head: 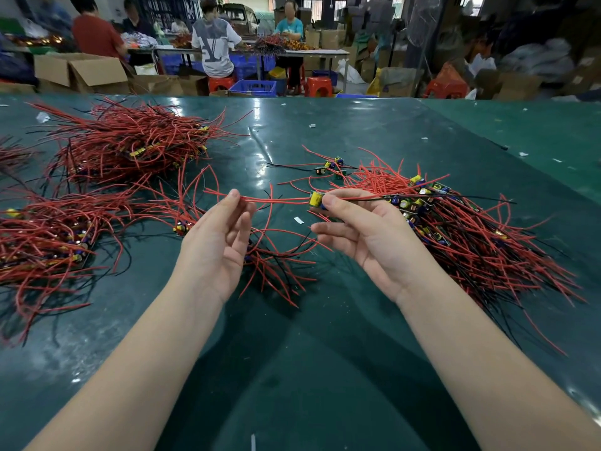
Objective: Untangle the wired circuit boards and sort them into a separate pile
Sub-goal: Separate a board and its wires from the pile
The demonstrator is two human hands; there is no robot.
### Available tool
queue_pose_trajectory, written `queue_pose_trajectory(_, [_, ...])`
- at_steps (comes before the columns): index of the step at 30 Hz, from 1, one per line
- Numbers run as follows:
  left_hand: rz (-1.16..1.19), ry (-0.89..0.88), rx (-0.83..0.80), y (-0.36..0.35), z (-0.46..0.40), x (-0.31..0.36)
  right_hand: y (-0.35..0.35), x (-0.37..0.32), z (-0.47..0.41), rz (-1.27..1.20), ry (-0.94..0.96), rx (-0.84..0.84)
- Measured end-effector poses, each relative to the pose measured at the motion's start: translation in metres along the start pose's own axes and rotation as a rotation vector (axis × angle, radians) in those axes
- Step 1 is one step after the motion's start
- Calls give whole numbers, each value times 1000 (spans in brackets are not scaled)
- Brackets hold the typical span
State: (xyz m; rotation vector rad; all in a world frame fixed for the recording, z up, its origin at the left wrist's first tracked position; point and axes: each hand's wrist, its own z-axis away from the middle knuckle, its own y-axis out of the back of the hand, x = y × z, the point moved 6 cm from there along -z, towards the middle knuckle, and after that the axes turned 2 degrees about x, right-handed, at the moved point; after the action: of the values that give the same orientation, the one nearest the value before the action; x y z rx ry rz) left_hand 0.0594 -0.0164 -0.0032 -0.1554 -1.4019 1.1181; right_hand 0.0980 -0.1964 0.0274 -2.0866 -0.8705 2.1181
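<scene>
A small circuit board (316,199) with a yellow capacitor is held above the table, pinched by my right hand (361,229) between thumb and forefinger. Its red wires (276,199) stretch left to my left hand (218,236), which pinches their ends between thumb and fingertip. A black wire runs off the board to the right. A pile of boards with red and black wires (461,229) lies just right of my right hand. A tangled cluster (273,258) sits on the table below and between my hands.
Two larger heaps of red-wired boards lie at the left (42,242) and far left back (130,144). A few loose boards (331,167) rest mid-table. The green table (325,353) ends at the far edge; people work at benches beyond.
</scene>
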Motion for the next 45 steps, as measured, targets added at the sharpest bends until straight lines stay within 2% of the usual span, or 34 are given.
queue_pose_trajectory(10, [22, 103, 27, 1, 4, 1, -1, -1, 1, 22, 7, -9])
queue_pose_trajectory(21, [97, -2, 50, 7, -5, 7, 0, -14, 4, 289, 233, 45])
queue_pose_trajectory(26, [10, -108, -23, 5, -4, 13, 0, -17, 5, 398, 307, 63])
queue_pose_trajectory(30, [35, -66, -7, 5, -5, 10, 1, -18, 6, 463, 346, 83])
queue_pose_trajectory(37, [300, 156, -82, -6, 3, 5, 6, -10, 1, 159, 146, 83])
queue_pose_trajectory(40, [292, 140, -134, -10, 7, 8, 8, -8, 0, 81, 53, 80])
queue_pose_trajectory(45, [210, 65, -120, -9, 6, 12, 11, -8, -1, 96, 2, 83])
